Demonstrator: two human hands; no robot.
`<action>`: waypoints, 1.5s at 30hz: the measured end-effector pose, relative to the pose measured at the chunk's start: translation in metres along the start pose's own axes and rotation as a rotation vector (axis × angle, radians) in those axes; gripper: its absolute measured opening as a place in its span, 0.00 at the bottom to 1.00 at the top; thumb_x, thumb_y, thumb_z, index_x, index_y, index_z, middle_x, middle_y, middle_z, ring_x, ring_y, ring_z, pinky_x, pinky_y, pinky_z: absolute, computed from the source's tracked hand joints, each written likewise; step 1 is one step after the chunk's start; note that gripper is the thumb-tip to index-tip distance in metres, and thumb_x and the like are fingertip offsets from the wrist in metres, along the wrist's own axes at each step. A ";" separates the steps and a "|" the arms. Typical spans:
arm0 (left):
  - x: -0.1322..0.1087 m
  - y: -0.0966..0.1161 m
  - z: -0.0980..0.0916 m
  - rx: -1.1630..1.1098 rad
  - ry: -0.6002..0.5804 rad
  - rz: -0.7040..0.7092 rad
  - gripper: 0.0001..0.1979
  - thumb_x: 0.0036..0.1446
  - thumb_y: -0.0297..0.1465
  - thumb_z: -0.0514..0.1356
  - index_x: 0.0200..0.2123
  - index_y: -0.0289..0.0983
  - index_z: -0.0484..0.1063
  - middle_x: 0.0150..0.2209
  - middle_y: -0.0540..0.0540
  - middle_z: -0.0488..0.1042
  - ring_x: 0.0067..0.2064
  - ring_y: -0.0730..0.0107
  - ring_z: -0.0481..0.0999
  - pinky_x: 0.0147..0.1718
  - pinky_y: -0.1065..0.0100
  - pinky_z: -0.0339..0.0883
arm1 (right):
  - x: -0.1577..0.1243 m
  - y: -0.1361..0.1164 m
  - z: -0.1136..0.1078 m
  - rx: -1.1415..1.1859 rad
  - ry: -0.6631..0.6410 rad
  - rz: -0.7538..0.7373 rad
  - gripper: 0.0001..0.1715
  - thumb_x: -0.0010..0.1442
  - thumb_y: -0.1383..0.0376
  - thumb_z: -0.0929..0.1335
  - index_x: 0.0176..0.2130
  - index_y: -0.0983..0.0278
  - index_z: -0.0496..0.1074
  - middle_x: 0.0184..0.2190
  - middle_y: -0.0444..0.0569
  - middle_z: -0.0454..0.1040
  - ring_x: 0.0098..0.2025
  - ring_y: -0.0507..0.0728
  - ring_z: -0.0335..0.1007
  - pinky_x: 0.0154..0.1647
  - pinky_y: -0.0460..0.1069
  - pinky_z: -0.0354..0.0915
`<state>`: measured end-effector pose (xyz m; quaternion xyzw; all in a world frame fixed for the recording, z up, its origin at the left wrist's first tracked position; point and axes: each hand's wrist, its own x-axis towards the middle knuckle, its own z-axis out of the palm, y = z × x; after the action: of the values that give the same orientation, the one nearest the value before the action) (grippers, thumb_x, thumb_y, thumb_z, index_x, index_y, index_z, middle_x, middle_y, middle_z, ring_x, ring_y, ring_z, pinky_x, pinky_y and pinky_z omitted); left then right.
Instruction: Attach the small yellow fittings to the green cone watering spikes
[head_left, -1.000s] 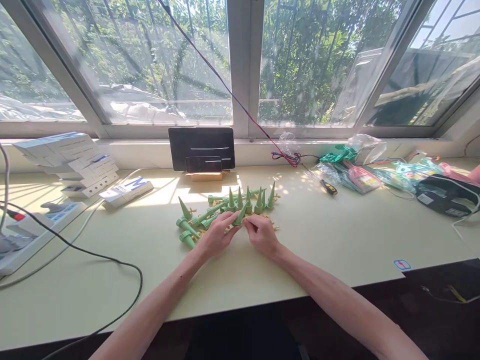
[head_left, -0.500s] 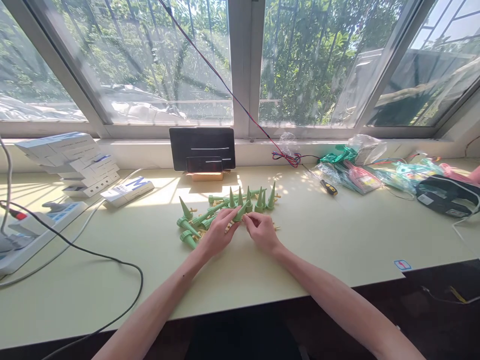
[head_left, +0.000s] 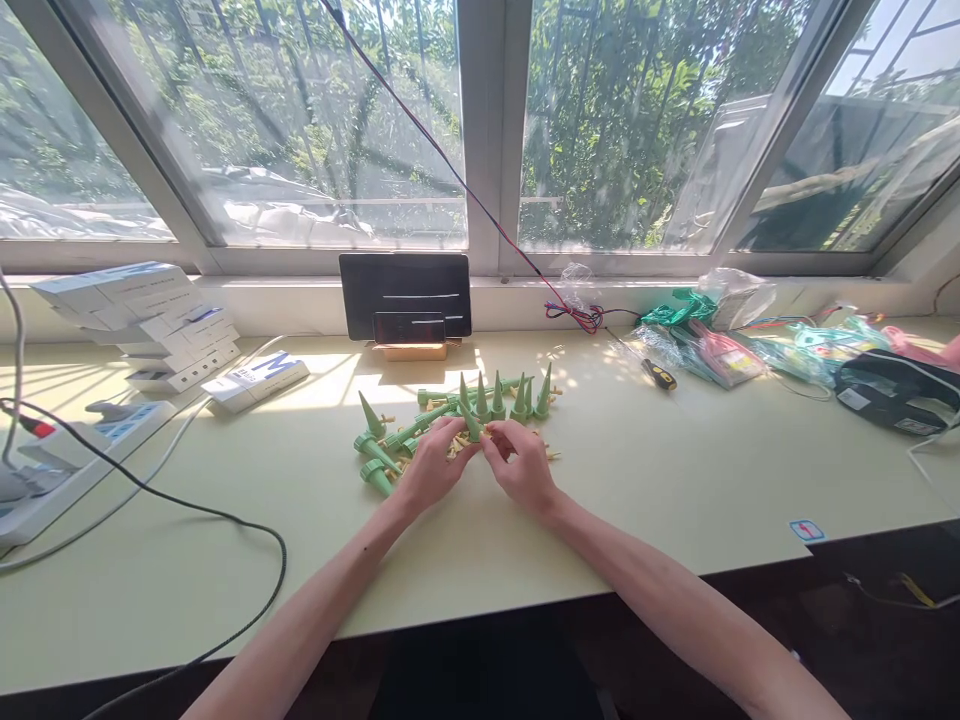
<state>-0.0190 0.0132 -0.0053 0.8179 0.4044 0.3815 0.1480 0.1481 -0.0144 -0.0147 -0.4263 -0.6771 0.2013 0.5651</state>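
Observation:
My left hand and my right hand meet at the middle of the pale desk, fingers pinched together around one green cone spike whose tip points up and away. Small yellow pegs lie under and between my fingers. Behind the hands a row of several green cone spikes stands upright. More green spikes lie on their sides to the left of my left hand.
A dark tablet leans on a wooden stand at the window sill. White boxes are stacked at the left, with a power strip and black cable. A screwdriver and plastic bags lie at the right.
The green spike between my fingers has turned from leaning right to pointing more upright and leftward. Both hands stayed at the same spot on the desk.

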 end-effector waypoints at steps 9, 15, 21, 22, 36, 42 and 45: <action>-0.002 -0.002 -0.003 -0.034 -0.064 0.069 0.06 0.62 0.34 0.59 0.39 0.38 0.73 0.40 0.45 0.74 0.41 0.64 0.75 0.40 0.63 0.72 | -0.003 0.004 0.001 -0.094 -0.002 -0.134 0.10 0.65 0.65 0.63 0.35 0.64 0.71 0.25 0.45 0.67 0.25 0.52 0.62 0.28 0.47 0.61; -0.002 -0.001 -0.005 -0.102 -0.129 0.053 0.08 0.63 0.31 0.57 0.45 0.40 0.73 0.45 0.44 0.74 0.45 0.63 0.75 0.44 0.62 0.72 | -0.005 0.007 0.003 -0.123 0.007 -0.263 0.09 0.65 0.69 0.63 0.33 0.64 0.70 0.24 0.43 0.64 0.23 0.50 0.59 0.25 0.45 0.59; -0.001 -0.001 -0.008 -0.122 -0.163 0.055 0.13 0.62 0.29 0.56 0.50 0.42 0.73 0.49 0.44 0.74 0.49 0.61 0.75 0.47 0.61 0.73 | -0.008 0.012 0.005 -0.226 0.007 -0.345 0.10 0.66 0.69 0.63 0.33 0.63 0.70 0.25 0.44 0.63 0.24 0.50 0.57 0.25 0.45 0.57; -0.001 -0.001 -0.008 -0.122 -0.166 0.057 0.14 0.62 0.29 0.56 0.50 0.42 0.72 0.49 0.43 0.74 0.50 0.61 0.75 0.48 0.61 0.73 | -0.008 0.012 0.006 -0.241 0.003 -0.354 0.10 0.66 0.69 0.62 0.33 0.63 0.70 0.25 0.44 0.63 0.23 0.50 0.56 0.25 0.45 0.57; 0.000 -0.002 -0.007 -0.121 -0.207 0.018 0.14 0.63 0.31 0.56 0.51 0.41 0.73 0.49 0.43 0.74 0.48 0.61 0.75 0.48 0.60 0.72 | -0.009 0.016 0.006 -0.401 -0.073 -0.348 0.14 0.68 0.68 0.61 0.29 0.63 0.67 0.25 0.44 0.63 0.25 0.50 0.58 0.27 0.44 0.57; 0.001 -0.001 -0.007 -0.123 -0.205 0.019 0.14 0.63 0.32 0.55 0.50 0.40 0.73 0.47 0.43 0.75 0.47 0.61 0.75 0.46 0.61 0.72 | -0.008 0.015 0.007 -0.423 -0.069 -0.357 0.14 0.68 0.69 0.60 0.30 0.63 0.67 0.25 0.44 0.63 0.25 0.50 0.58 0.27 0.44 0.58; 0.001 -0.001 -0.008 -0.113 -0.213 0.011 0.11 0.63 0.32 0.55 0.46 0.39 0.74 0.43 0.43 0.75 0.44 0.62 0.75 0.45 0.61 0.72 | -0.008 0.014 0.007 -0.439 -0.072 -0.368 0.14 0.68 0.69 0.60 0.30 0.63 0.67 0.25 0.45 0.63 0.25 0.50 0.58 0.27 0.44 0.58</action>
<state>-0.0250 0.0141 -0.0002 0.8464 0.3597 0.3155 0.2337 0.1465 -0.0114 -0.0318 -0.4007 -0.7900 -0.0411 0.4621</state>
